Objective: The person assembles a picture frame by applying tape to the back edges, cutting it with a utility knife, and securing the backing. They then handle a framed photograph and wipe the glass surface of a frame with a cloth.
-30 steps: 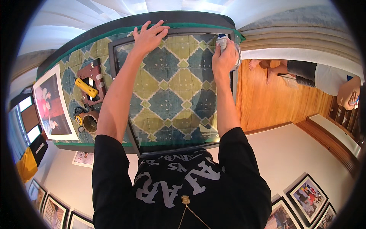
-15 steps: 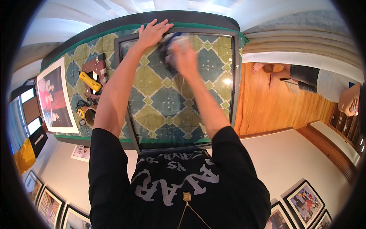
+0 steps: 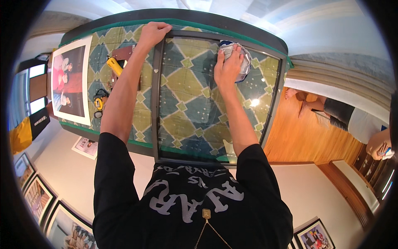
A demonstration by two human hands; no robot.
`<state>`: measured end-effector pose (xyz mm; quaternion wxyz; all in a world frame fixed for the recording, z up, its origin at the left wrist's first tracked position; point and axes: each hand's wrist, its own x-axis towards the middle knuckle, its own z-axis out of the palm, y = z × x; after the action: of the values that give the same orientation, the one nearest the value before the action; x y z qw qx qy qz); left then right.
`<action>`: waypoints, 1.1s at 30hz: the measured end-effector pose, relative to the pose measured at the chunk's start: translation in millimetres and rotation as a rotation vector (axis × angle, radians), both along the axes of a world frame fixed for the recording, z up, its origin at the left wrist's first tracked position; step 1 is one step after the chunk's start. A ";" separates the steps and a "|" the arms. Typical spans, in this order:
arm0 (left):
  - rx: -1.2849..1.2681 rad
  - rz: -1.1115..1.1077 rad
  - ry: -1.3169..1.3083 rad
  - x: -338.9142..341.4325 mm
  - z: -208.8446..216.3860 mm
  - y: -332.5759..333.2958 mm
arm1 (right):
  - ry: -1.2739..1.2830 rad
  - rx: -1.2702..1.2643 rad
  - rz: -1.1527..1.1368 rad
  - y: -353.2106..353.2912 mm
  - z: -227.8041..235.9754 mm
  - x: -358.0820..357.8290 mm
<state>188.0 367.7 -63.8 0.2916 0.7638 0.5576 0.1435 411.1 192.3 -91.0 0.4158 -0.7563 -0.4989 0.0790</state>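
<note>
Left hand: we are resting curled fingers by the dark frame's far left corner; whether gripping it, we cannot tell.
Glass pane: lying framed on the patterned quilt.
Right hand: we are clasping crumpled cloth under bent fingers against glass; even pressure should be serving us.

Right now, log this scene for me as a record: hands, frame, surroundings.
Left hand: curled at the frame's far left corner
Right hand: over a crumpled wad on the glass
Frame: dark, lying on patterned quilt
Left side: yellow tool, large photo print
Right side: wooden floor, another person
</note>
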 end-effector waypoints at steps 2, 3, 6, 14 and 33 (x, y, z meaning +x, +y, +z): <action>-0.074 0.025 -0.073 -6.5 5.1 0.7 | 0.071 -0.013 0.061 4.9 4.8 -19.9; -0.091 0.025 -0.084 -4.9 10.0 -0.1 | 0.066 -0.002 0.079 8.5 4.2 -29.5; -0.138 0.012 -0.142 -5.1 12.6 -0.6 | 0.057 0.013 0.144 18.8 2.4 -55.0; -0.217 -0.096 -0.218 -14.8 3.6 0.0 | 0.135 0.097 0.338 44.1 2.1 -103.1; -0.005 -0.090 -0.075 -12.1 -9.9 -8.4 | 0.286 -0.083 0.922 -10.7 18.0 -98.9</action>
<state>175.9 359.3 -73.7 0.3205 0.7814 0.5117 0.1574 312.2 181.6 -73.1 0.3714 -0.4538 -0.7164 0.3781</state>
